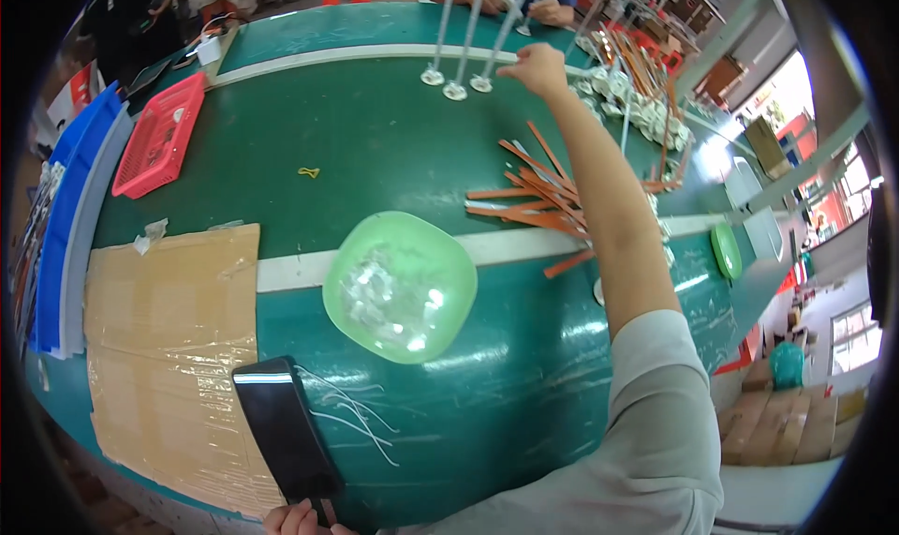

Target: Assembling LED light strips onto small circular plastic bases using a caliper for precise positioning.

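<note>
My right hand (536, 69) stretched far forward, arm straight, fingers curled. Left hand (298, 519) low by body, fingers closed.

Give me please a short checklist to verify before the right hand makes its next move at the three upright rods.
1. Right hand reaches the upright rods: ok, it is at the rightmost one.
2. All three rods stand on their bases: ok.
3. Grip closed on a rod: cannot tell.
4. Left hand free: not ok, it rests at the black phone.
5. Orange strips lie apart from the rods: ok.
</note>
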Demonstrator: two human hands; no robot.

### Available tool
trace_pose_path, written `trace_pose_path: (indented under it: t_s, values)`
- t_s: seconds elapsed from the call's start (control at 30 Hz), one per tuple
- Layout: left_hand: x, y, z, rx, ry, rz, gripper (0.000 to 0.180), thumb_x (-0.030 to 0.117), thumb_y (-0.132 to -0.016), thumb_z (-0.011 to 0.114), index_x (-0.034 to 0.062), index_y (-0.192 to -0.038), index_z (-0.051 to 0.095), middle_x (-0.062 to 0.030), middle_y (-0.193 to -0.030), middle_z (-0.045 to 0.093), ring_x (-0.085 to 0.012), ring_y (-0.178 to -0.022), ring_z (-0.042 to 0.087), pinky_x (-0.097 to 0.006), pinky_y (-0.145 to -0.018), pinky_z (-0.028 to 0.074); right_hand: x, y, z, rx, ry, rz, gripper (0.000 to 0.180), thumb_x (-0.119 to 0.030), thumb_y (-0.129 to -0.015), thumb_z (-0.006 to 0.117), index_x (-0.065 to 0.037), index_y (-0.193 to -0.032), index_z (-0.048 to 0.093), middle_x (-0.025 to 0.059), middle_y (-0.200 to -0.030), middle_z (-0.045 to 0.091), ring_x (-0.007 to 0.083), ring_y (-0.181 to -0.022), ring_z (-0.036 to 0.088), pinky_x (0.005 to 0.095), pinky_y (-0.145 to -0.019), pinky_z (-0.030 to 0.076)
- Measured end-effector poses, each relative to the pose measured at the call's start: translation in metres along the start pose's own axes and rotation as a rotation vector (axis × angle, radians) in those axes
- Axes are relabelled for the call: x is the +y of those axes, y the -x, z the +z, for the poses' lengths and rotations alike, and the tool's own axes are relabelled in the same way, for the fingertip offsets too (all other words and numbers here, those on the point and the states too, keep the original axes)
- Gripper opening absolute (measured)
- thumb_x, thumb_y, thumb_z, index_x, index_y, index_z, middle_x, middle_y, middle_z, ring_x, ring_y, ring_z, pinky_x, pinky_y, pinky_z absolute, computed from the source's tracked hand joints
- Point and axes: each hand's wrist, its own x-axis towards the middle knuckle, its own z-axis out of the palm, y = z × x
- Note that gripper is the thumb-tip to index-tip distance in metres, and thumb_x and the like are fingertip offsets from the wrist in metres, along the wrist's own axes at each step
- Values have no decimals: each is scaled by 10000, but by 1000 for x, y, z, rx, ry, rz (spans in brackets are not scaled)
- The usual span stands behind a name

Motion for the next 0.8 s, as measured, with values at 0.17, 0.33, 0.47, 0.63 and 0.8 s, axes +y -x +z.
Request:
trace_pose_path:
  t_s: [0.17, 0.33, 0.47, 0.63, 0.8]
  values:
    - [4, 7, 1, 55, -29, 3, 269, 146, -972, 649, -33, -1169, 606, -195, -1147, 667, -378, -1014, 586, -493, -910, 484, 6, 53, -133, -122, -264, 32, 374, -323, -787, 847, -33, -1013, 781, 107, -853, 782, 226, -847, 769, 347, -801, 599]
    - [1, 4, 14, 201, -11, 104, 192, 100, -923, 660, -43, -1051, 647, -182, -1038, 687, -357, -922, 612, -468, -837, 504, 17, 208, -240, -561, -94, -310, 224, -67, -790, 745, -7, -1005, 757, 139, -920, 768, 258, -847, 744, 366, -803, 587]
    - [-7, 3, 23, 277, 19, 180, 119, 22, -891, 616, -48, -982, 649, -171, -942, 686, -346, -867, 591, -455, -823, 478, 34, 259, -250, -509, -45, -146, 276, 27, -744, 691, -28, -1005, 763, 147, -946, 745, 306, -927, 709, 406, -866, 553]
    - [-7, 2, 27, 326, 60, 226, 71, 8, -864, 622, -33, -918, 643, -157, -887, 686, -318, -786, 619, -439, -759, 486, 41, 276, -235, -448, 44, -173, 308, 34, -742, 666, -24, -1032, 753, 147, -1051, 734, 343, -1047, 669, 425, -947, 535]
    - [-1, -1, 28, 338, 30, 227, 62, -14, -844, 638, -27, -904, 645, -140, -856, 693, -307, -775, 621, -429, -767, 492, 40, 272, -215, -421, 73, -218, 224, 3, -770, 701, -37, -981, 763, 128, -1025, 715, 336, -1086, 648, 439, -959, 533]
